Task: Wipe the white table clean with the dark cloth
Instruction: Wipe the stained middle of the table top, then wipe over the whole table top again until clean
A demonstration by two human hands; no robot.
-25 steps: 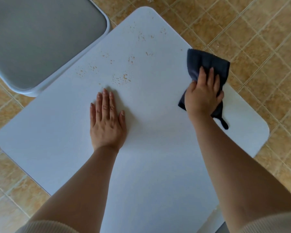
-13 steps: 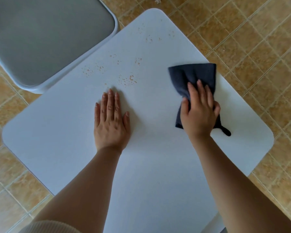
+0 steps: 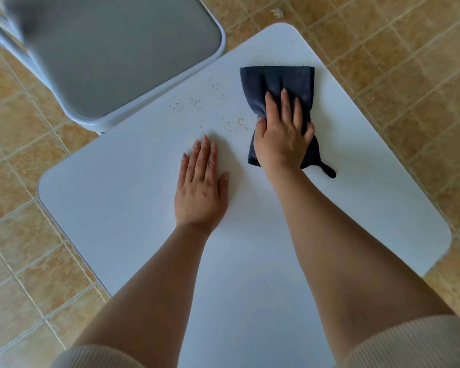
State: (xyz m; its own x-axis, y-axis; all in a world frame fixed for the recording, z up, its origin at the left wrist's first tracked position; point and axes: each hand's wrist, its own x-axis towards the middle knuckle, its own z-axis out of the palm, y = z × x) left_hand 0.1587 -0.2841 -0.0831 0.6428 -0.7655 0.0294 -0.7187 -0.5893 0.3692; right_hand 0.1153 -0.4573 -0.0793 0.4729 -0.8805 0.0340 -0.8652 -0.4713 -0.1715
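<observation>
Fingers [image 3: 201,158] of my left hand [image 3: 201,192] are lying flat and close together on the white table [image 3: 112,197], holding nothing. Right hand [image 3: 283,139] is pressing spread fingers down on the dark cloth [image 3: 276,83], just right of scattered crumbs [image 3: 235,124]. Farther left, more crumbs are sitting near the table edge, beside a grey chair seat [image 3: 117,51].

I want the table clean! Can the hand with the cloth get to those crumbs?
Probably yes. The right hand presses the dark cloth flat, the nearest crumbs lie just beside it, and nothing stands between them.
</observation>
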